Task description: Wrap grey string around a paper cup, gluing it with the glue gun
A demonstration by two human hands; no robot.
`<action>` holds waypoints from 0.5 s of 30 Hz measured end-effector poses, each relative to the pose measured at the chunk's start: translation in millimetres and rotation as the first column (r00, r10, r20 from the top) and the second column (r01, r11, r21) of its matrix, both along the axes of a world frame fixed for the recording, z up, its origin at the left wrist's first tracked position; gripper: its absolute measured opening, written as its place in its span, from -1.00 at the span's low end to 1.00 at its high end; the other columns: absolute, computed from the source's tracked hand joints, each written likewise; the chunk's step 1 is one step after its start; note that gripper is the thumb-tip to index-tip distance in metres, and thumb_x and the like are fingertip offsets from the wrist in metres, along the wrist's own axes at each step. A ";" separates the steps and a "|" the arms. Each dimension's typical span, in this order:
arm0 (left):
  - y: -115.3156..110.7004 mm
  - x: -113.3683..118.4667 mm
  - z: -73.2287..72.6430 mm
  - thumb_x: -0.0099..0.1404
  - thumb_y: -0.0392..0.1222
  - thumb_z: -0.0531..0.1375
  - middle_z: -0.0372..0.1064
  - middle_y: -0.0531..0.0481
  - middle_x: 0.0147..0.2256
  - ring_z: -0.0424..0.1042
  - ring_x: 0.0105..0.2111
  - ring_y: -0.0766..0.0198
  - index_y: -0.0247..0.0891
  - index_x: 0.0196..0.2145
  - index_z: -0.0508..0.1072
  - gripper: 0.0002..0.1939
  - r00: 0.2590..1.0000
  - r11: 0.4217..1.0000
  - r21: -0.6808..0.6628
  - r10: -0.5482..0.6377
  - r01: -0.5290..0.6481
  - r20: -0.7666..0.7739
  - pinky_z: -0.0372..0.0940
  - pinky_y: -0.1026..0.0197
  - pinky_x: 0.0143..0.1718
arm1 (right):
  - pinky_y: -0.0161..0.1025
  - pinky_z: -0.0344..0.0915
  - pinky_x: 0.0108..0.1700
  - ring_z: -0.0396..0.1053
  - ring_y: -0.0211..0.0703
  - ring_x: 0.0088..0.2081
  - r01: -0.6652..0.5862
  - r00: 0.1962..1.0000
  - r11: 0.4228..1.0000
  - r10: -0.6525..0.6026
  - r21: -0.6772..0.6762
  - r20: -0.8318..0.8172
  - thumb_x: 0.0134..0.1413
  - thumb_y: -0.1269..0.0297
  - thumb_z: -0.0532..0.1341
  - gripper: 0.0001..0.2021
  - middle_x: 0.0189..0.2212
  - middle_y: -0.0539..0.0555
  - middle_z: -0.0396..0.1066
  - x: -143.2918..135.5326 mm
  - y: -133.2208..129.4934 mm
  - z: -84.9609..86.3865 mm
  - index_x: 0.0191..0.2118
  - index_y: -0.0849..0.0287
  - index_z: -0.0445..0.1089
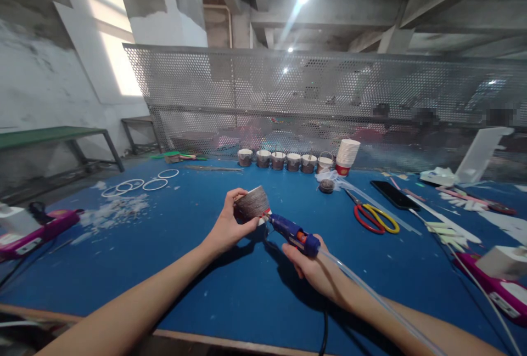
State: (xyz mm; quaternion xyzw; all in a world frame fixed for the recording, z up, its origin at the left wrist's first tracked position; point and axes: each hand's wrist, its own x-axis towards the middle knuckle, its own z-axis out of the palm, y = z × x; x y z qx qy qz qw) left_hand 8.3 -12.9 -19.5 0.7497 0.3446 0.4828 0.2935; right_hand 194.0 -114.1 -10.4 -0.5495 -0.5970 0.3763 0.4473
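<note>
From where I stand, the person's left hand [228, 227] is grasping a small cord-wrapped cup [252, 203], thumb along its near side and fingers around the far side. The cup is held tilted on its side, just above the blue tabletop [173, 268], roughly centred in front of the person. A little red and white shows at the end nearest the right hand [315, 273]. That hand is curled around the grip of a blue hot glue gun [292, 233], whose nozzle points at that red-and-white end; whether the tip actually touches it, I cannot tell. A clear glue stick [370, 284] juts from the back of the gun and runs along the right forearm.

Farther back, six small cups [278, 162] stand in a row before a perforated metal screen [255, 84], with a tall stack of paper cups [348, 153] just beside the right end. Nearer the person, a dark ball of cord [326, 186] lies by some clear plastic. To the right are red-and-yellow-handled scissors [366, 209] and a black phone [395, 195]. Off to the left, thin white rings [143, 184] lie near scattered white scraps [117, 210], and a magenta power strip [61, 221] sits at the side.
</note>
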 end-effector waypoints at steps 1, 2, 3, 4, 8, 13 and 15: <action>0.3 -0.5 -0.3 0.05 -0.18 0.21 0.29 0.06 -0.23 0.39 -0.28 0.27 -0.13 -0.06 0.07 -0.47 1.000 1.000 0.001 0.013 -0.013 -0.001 0.28 0.15 -0.21 | -0.31 0.00 -0.57 0.04 -0.33 -0.66 0.003 1.000 1.000 -0.003 -0.013 0.002 -0.03 0.13 0.15 -0.70 -0.77 -0.11 0.07 0.9 0.9 -0.4 -0.64 0.09 0.08; 0.6 -1.1 -0.6 0.05 -0.19 0.22 0.29 0.05 -0.22 0.39 -0.26 0.26 -0.13 -0.06 0.08 -0.47 1.000 1.000 0.002 0.025 -0.025 -0.002 0.28 0.14 -0.20 | -0.31 0.01 -0.57 0.04 -0.32 -0.66 0.008 1.000 1.000 -0.008 -0.028 0.002 -0.02 0.12 0.14 -0.68 -0.77 -0.10 0.07 2.1 2.4 -1.7 -0.65 0.09 0.07; 1.0 -1.7 -1.1 0.04 -0.19 0.22 0.29 0.04 -0.22 0.38 -0.25 0.26 -0.13 -0.06 0.09 -0.47 0.999 0.999 0.002 0.033 -0.033 -0.002 0.28 0.14 -0.19 | -0.30 0.02 -0.57 0.05 -0.32 -0.67 0.012 1.000 0.999 -0.012 -0.043 -0.001 -0.01 0.09 0.14 -0.66 -0.77 -0.09 0.07 3.4 4.2 -3.6 -0.66 0.09 0.08; 1.4 -2.2 -1.6 0.04 -0.19 0.22 0.28 0.04 -0.21 0.38 -0.25 0.25 -0.13 -0.05 0.09 -0.47 0.999 0.999 0.004 0.036 -0.036 -0.002 0.28 0.13 -0.19 | -0.30 0.03 -0.57 0.05 -0.31 -0.67 0.015 1.000 0.998 -0.015 -0.057 -0.003 0.00 0.07 0.13 -0.65 -0.77 -0.08 0.07 4.7 6.0 -5.9 -0.66 0.09 0.08; 2.9 -3.5 -3.4 0.06 -0.19 0.22 0.27 0.04 -0.21 0.37 -0.27 0.27 -0.12 -0.04 0.08 -0.47 1.000 1.000 0.011 0.011 -0.011 -0.008 0.29 0.13 -0.20 | -0.31 0.04 -0.57 0.06 -0.32 -0.68 0.012 1.000 0.998 -0.013 -0.063 -0.011 -0.02 0.05 0.14 -0.65 -0.78 -0.10 0.07 5.7 8.1 -9.6 -0.66 0.10 0.10; 4.8 -5.4 -5.5 0.07 -0.19 0.23 0.26 0.03 -0.21 0.36 -0.27 0.26 -0.13 -0.04 0.08 -0.46 1.000 1.000 0.028 -0.006 0.006 -0.014 0.28 0.10 -0.18 | -0.33 0.02 -0.58 0.04 -0.34 -0.67 -0.017 1.000 0.999 0.017 -0.044 0.004 -0.05 0.08 0.16 -0.67 -0.78 -0.13 0.05 3.5 4.1 -3.9 -0.64 0.10 0.09; 5.6 -6.2 -6.1 0.07 -0.19 0.23 0.26 0.02 -0.21 0.36 -0.25 0.25 -0.13 -0.03 0.08 -0.46 1.000 1.000 0.029 -0.008 0.008 -0.007 0.28 0.09 -0.17 | -0.33 0.02 -0.58 0.05 -0.34 -0.68 -0.003 1.000 0.998 0.003 -0.061 0.003 -0.04 0.07 0.15 -0.66 -0.78 -0.12 0.06 4.7 5.5 -5.6 -0.65 0.11 0.10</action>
